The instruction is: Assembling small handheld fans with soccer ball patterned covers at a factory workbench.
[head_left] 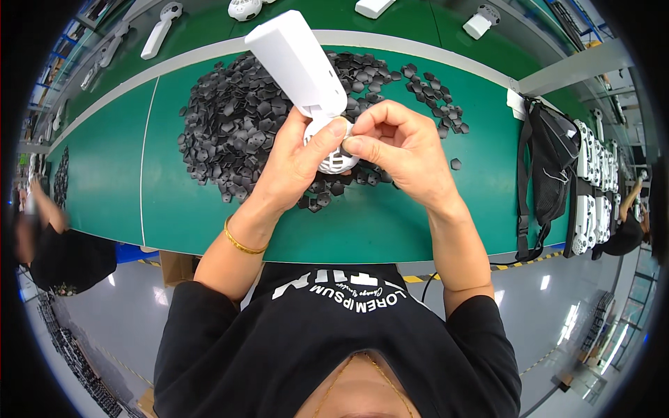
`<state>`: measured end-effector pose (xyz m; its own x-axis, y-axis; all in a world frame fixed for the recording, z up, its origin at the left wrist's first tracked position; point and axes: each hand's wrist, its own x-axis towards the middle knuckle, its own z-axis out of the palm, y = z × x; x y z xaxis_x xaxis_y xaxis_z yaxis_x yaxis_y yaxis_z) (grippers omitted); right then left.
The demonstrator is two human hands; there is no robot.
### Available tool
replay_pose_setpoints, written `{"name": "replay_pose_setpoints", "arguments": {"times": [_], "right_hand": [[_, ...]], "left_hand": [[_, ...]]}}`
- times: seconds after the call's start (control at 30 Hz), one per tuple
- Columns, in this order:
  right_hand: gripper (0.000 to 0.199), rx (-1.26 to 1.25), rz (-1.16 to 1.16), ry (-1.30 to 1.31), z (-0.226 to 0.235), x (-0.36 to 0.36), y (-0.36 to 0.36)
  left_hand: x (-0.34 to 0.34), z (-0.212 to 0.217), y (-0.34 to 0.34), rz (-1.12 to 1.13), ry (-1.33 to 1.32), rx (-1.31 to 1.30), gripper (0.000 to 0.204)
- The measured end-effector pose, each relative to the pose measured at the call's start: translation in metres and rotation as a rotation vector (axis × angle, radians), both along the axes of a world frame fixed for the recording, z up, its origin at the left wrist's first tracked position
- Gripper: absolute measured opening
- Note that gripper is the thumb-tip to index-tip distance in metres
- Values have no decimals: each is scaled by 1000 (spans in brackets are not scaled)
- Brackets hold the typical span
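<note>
Evidently, the left hand [296, 164] was gripping a white plastic device [296, 66] at upper centre of the frame, boxy handle tilted up-left above its latticed ball end [336, 164]; most of its fingers were hidden behind. The right hand's [411, 153] thumb and forefinger pressed together at the ball's right edge; whether they pinched anything could not be told. Flat black pentagonal pieces [230, 125] lay heaped on the green worktop [348, 240], partly covered. At far left, a blurred person [77, 261] was cut off.
</note>
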<state>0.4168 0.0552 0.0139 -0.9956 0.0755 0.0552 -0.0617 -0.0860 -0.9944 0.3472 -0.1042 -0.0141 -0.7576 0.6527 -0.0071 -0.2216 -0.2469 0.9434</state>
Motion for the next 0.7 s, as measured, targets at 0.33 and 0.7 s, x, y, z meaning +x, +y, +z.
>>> {"name": "replay_pose_setpoints", "arguments": {"times": [0.33, 0.7], "right_hand": [[13, 141, -33, -76, 2, 3, -5], [15, 140, -7, -135, 2, 1, 4]], "left_hand": [[3, -7, -1, 78, 147, -51, 40], [4, -4, 0, 89, 163, -66, 40]]}}
